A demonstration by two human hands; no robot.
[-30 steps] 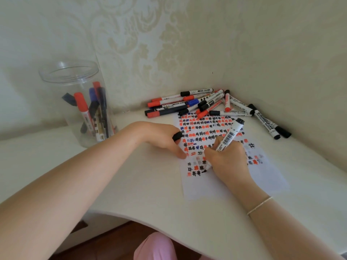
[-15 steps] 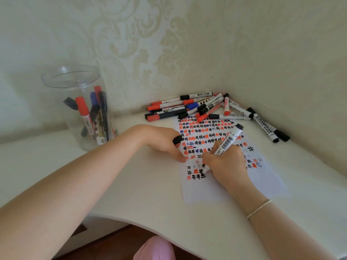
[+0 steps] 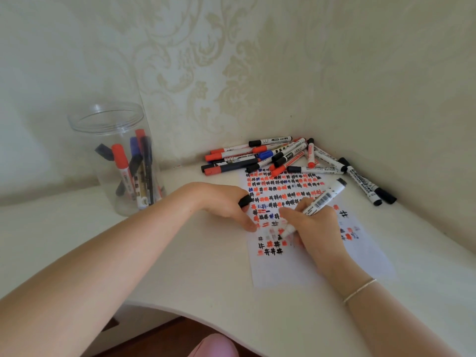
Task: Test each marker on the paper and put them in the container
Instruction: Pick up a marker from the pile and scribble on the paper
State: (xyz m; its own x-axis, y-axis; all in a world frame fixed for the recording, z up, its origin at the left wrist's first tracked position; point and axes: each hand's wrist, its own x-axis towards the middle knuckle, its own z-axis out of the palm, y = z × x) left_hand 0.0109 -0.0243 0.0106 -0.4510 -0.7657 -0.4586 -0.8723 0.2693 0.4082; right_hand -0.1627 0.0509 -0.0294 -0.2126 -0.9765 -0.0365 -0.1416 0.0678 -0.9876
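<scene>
Right now the right hand [image 3: 313, 222] grips a marker [image 3: 315, 204], tip on the paper [image 3: 304, 269], while the left hand [image 3: 229, 204] beside it pinches the black cap [image 3: 245, 200] and presses the sheet. Beyond lie loose markers [image 3: 270, 157]; the container [image 3: 121, 161] stands well left on the surface [image 3: 193, 266].

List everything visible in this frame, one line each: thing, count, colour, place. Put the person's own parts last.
paper: one, white, filled with red, black and blue hash marks, flat on the table near the corner.
marker in use: one, white barrel with barcode, black end, tip on the paper.
cap: one, black, in the left hand.
marker pile: many, exact count unclear, red, black and blue caps, against the wall beyond the paper.
container: one, clear plastic, open top, left on the table, several markers inside.
table: one, white.
wall: cream, patterned.
bracelet: one, thin, pale, right wrist.
left hand: holds the cap, fingertips on the paper's edge.
right hand: grips the marker in use.
</scene>
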